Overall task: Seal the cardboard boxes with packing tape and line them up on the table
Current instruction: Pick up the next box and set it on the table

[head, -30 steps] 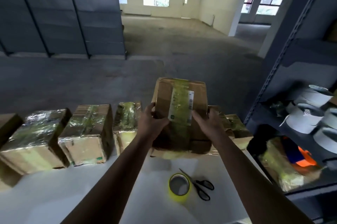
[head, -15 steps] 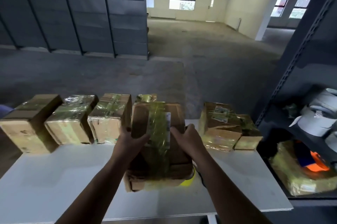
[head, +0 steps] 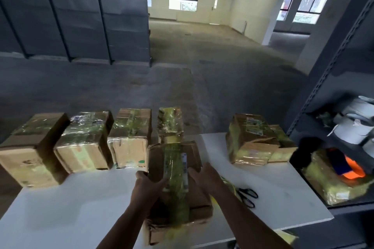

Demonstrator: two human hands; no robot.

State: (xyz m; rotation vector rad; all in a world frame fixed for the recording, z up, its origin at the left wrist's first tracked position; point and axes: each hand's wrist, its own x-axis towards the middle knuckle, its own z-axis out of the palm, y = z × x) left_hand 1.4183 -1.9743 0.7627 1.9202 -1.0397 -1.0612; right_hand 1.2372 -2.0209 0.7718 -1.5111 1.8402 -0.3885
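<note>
Hands frame the taped box (head: 176,186) at six o'clock on the white table (head: 70,212): the left hand (head: 148,185) is clamped on its left edge, the right hand (head: 204,177) wraps the right edge, and both are gripping the cardboard. A yellowish strip of tape runs down the middle of the lid, so the box looks sealed and the step in hand appears to be placing it in line. Four boxes (head: 129,137) stand in a row from nine toward twelve o'clock along the far edge; two more boxes (head: 255,139) sit together at two o'clock, well apart from that row. Scissors (head: 248,196) lie just beside the right wrist at four o'clock, and a shelf (head: 342,147) of oddments stands at three.

To do it well, the gap at one o'clock seems the natural slot: carry the box level, keep both grips low on the sides so the crushed lower corner does not buckle, square its front face with its neighbours, and steer clear of the scissors.
</note>
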